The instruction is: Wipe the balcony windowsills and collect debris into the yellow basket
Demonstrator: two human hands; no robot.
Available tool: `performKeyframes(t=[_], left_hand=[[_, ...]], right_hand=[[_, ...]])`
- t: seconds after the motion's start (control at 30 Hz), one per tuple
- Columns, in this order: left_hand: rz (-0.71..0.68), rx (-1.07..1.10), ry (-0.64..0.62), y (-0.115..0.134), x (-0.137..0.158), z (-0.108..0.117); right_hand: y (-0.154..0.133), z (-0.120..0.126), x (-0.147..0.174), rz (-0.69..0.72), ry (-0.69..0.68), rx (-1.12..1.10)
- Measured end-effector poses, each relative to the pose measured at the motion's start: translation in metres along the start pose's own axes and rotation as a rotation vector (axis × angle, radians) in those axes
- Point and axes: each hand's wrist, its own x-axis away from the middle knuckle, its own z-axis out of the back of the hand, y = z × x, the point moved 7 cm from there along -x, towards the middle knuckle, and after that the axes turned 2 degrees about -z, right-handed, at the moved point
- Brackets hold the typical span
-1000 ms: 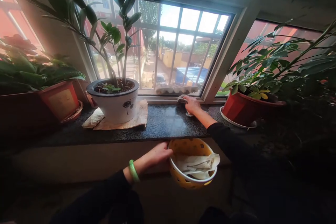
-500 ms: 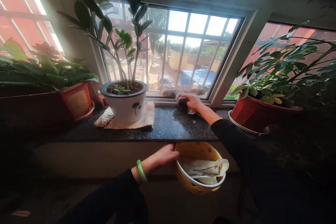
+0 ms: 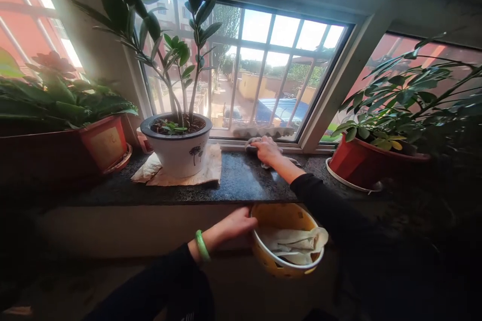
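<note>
My left hand, with a green bangle at the wrist, grips the rim of a yellow basket just below the sill's front edge. Crumpled pale paper or cloth lies inside the basket. Over the dark stone windowsill, my right hand is closed on a greyish cloth and presses it onto the stone close to the window frame. Part of the cloth spreads out from under the palm; my fingertips are partly hidden.
Left of my right hand, a white pot with a tall plant stands on brown paper. At right is a red pot on a white saucer; at left, a reddish planter. A grey egg-carton-like strip lies along the window.
My right hand has slid slightly left with the cloth, which now lies flatter on the sill. The left hand and basket have hardly moved. The view has shifted a little.
</note>
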Motion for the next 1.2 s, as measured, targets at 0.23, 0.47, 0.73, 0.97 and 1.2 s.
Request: performKeyframes(t=[0.23, 0.47, 0.73, 0.97, 1.2], left_hand=[[0.045, 0.007, 0.000, -0.004, -0.002, -0.002], [-0.005, -0.040, 0.011, 0.001, -0.001, 0.001], [-0.012, -0.037, 0.006, 0.002, -0.002, 0.000], [0.006, -0.033, 0.000, -0.006, -0.003, 0.001], [-0.019, 0.003, -0.018, -0.006, -0.005, 0.000]], right_hand=[[0.016, 0.002, 0.001, -0.040, -0.054, -0.003], [-0.046, -0.001, -0.014, 0.095, -0.093, -0.059], [0.042, 0.001, 0.006, -0.089, -0.082, -0.033], [0.142, 0.013, 0.024, -0.425, 0.020, -0.016], [0.104, -0.013, 0.018, -0.326, 0.069, -0.086]])
